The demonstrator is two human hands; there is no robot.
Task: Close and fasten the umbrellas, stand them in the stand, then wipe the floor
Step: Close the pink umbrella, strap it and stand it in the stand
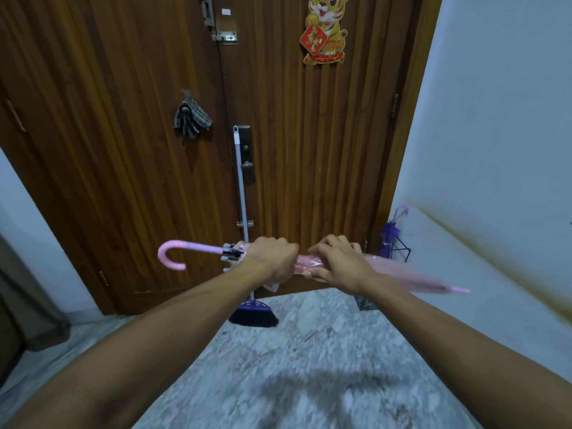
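I hold a folded pink umbrella [402, 275] level in front of me, its hooked handle to the left and its tip to the right. My left hand [272, 258] grips the canopy near the handle end. My right hand [337, 261] grips the canopy just beside it, fingers curled round the folds. A purple umbrella [390, 233] stands upright in a black wire stand [402, 252] by the right wall, at the door's corner.
A broom [244, 218] leans on the wooden door [139, 150] straight ahead, its dark bristles on the marble floor [309, 366]. A grey checked cloth [192, 119] hangs on a door hook. White walls close in left and right.
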